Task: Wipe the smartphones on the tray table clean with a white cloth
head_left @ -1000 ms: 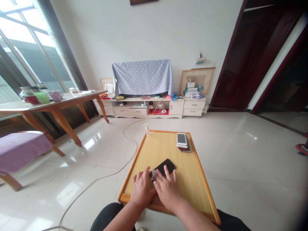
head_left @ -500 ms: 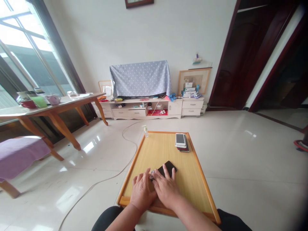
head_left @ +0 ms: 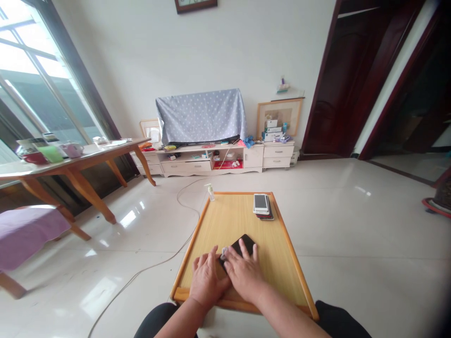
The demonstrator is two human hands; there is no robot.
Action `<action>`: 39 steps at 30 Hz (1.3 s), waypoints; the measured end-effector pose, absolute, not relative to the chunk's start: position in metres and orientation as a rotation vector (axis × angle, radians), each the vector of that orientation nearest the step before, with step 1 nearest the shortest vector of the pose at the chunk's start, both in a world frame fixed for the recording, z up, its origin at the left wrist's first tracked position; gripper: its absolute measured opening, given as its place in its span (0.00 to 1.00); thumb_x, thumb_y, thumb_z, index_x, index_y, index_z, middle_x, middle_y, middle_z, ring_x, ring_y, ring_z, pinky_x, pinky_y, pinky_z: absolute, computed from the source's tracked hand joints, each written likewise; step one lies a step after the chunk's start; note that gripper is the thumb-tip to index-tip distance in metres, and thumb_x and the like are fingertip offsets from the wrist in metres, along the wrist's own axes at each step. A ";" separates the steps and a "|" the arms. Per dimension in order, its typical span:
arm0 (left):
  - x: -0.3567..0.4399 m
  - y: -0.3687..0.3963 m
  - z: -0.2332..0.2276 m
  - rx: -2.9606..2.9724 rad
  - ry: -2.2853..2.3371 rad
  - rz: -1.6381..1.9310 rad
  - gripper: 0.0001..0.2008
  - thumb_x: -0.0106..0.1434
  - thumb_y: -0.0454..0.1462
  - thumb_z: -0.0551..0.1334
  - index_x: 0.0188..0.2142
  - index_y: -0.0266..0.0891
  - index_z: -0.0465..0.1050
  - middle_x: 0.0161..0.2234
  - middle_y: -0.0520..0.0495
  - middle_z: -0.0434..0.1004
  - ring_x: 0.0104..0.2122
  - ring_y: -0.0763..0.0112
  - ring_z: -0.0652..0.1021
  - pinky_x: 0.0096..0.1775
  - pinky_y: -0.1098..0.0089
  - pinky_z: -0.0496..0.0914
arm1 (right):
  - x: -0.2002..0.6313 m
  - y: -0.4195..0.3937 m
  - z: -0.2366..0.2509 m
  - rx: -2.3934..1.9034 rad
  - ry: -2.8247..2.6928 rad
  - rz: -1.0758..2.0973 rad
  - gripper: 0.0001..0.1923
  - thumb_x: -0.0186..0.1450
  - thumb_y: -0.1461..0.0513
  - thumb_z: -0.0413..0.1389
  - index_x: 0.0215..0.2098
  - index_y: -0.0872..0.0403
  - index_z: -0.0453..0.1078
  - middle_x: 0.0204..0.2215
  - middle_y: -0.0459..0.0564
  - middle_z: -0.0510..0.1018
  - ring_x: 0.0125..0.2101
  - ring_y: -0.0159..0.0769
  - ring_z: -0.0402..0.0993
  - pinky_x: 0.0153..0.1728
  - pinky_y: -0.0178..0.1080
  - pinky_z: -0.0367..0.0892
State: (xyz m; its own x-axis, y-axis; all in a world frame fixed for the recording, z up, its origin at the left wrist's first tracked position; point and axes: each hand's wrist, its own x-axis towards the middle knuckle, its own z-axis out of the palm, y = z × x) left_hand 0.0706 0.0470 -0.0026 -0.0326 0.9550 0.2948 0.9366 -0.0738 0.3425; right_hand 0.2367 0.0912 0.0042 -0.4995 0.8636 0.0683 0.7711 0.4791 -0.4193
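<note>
A black smartphone point(head_left: 245, 244) lies slantwise on the small wooden table, partly covered by my hands. My left hand point(head_left: 206, 280) holds its near left end between thumb and fingers. On the phone's surface my right hand point(head_left: 245, 276) presses a small crumpled greyish cloth point(head_left: 224, 253) under its fingertips, while its other fingers spread over the phone. Much of the cloth is hidden beneath these fingers. Farther back on the table sits a stack of phones point(head_left: 261, 203), with a white one on top.
A clear pump bottle point(head_left: 210, 192) stands at the far left corner of the wooden table point(head_left: 232, 211), which has a raised rim. A cable point(head_left: 155, 265) runs over the floor at the left. A low cabinet point(head_left: 253, 157) stands by the wall.
The view has turned slightly to the right. My right fingers have shifted a little on the phone, and more of the cloth shows. My left hand keeps its place at the phone.
</note>
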 end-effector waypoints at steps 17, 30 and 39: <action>0.074 0.035 0.019 2.186 2.082 0.617 0.25 0.54 0.47 0.66 0.53 0.51 0.72 0.49 0.47 0.78 0.51 0.54 0.71 0.58 0.52 0.55 | 0.276 0.088 0.005 -1.785 -2.331 0.402 0.28 0.75 0.49 0.31 0.69 0.39 0.52 0.68 0.40 0.56 0.71 0.53 0.31 0.62 0.71 0.29; 0.071 0.025 0.024 2.188 2.060 0.657 0.25 0.54 0.46 0.67 0.53 0.49 0.72 0.48 0.46 0.77 0.52 0.52 0.71 0.59 0.50 0.55 | 0.272 0.066 0.009 -1.659 -2.385 0.398 0.28 0.75 0.49 0.33 0.68 0.40 0.57 0.67 0.43 0.60 0.70 0.53 0.37 0.63 0.70 0.32; 0.068 0.023 0.027 2.169 2.049 0.694 0.24 0.54 0.48 0.66 0.51 0.49 0.74 0.44 0.46 0.77 0.49 0.53 0.72 0.58 0.50 0.56 | 0.251 0.054 0.000 -1.488 -2.463 0.400 0.28 0.74 0.47 0.34 0.67 0.39 0.58 0.67 0.44 0.59 0.70 0.52 0.41 0.64 0.69 0.36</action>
State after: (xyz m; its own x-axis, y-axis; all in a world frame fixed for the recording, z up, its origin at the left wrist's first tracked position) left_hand 0.0684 0.0232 0.0273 0.0044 0.9633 0.2684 0.9281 -0.1038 0.3576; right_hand 0.2507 0.0540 -0.0003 -0.4549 0.8886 0.0595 0.8241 0.4453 -0.3502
